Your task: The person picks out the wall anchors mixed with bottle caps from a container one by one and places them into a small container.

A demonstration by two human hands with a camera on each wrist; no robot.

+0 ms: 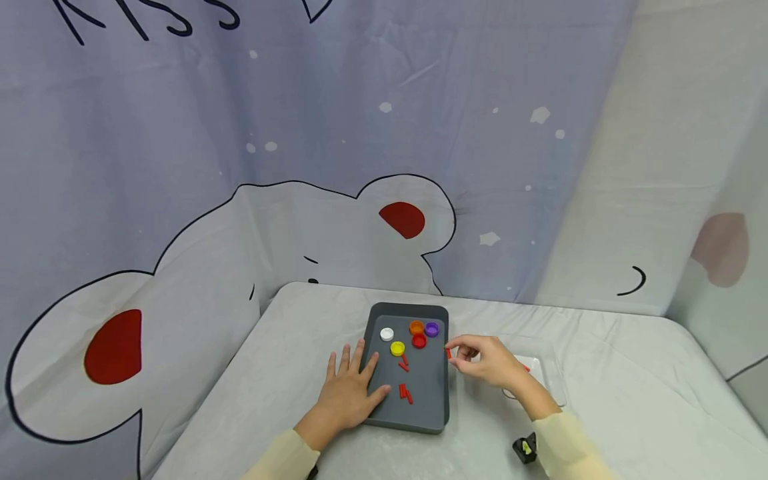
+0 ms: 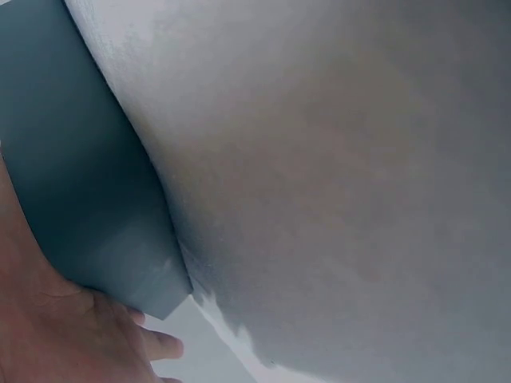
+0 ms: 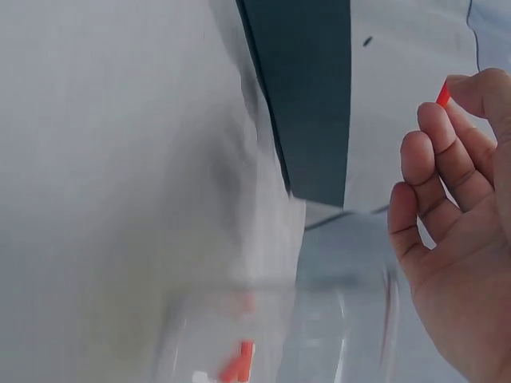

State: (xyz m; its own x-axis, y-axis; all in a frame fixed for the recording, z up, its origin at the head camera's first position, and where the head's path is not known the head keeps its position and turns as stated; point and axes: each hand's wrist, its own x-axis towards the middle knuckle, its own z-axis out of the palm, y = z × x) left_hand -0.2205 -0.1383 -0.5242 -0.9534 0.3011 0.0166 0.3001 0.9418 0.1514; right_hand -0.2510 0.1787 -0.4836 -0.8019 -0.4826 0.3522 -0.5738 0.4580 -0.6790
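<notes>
A grey tray [image 1: 429, 410] lies on the white cloth. My left hand [image 1: 345, 397], fingers spread, rests at its left rim. Just past the tray's right rim, my right hand [image 1: 489, 360] pinches a small red stick [image 3: 443, 94] between thumb and index finger. Toward the tray's far end sit small round cups: white [image 1: 387, 334], orange [image 1: 417, 327], purple [image 1: 431, 329], red [image 1: 419, 341] and yellow [image 1: 397, 349]. Several more red sticks [image 1: 409, 396] lie in the tray, some beside the yellow cup and others nearer me.
To the right of the tray stands a clear plastic box [image 1: 558, 383], partly behind my right forearm, with red pieces [image 3: 239, 363] inside. A small black object [image 1: 525, 448] is by my right sleeve. A printed curtain [image 1: 336, 120] hangs behind the cloth-covered surface.
</notes>
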